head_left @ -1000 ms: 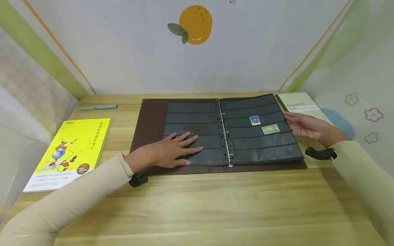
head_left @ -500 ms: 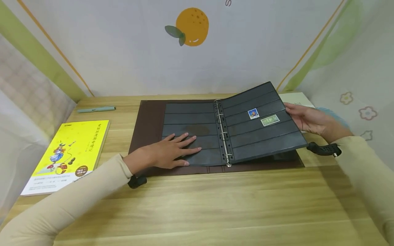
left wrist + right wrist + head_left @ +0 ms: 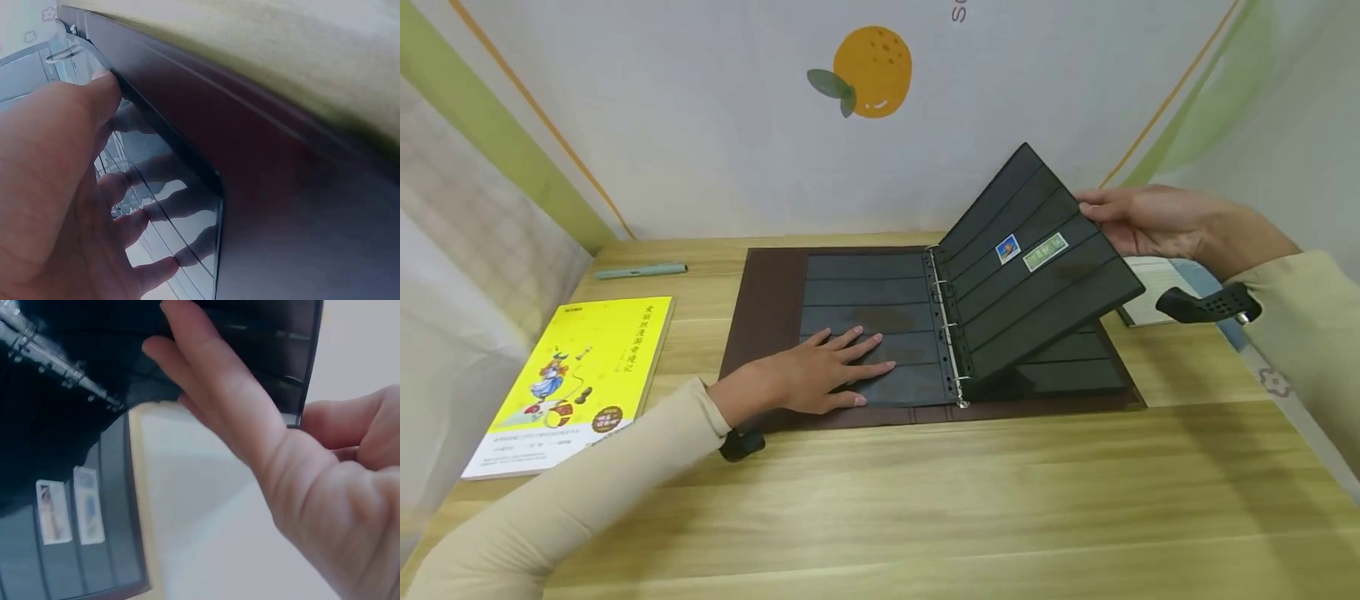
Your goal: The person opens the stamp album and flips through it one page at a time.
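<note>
A: Left to right. A yellow book (image 3: 576, 379) and a green pen (image 3: 640, 271) are noted at the left of the surface (image 3: 925, 500). The left hand (image 3: 820, 371) is laid flat, fingers straight, on the left-hand pages (image 3: 865, 292) of the open stamp album (image 3: 760, 333); nothing is gripped, the pages are only pressed down.

B: And the raised sheet?

A: The black pocket page (image 3: 1037, 275) is tilted up from the ring spine (image 3: 946, 333), which runs front to back. Its free outer edge is pinched by the right hand (image 3: 1150, 218), thumb on top, fingers beneath. Two stamps (image 3: 1030, 248) are seen in its upper pockets.

B: Which hand is nearer the page?

A: The right, on its edge; the left lies well apart, across the spine. A white booklet (image 3: 1153, 292) is partly seen beneath.
</note>
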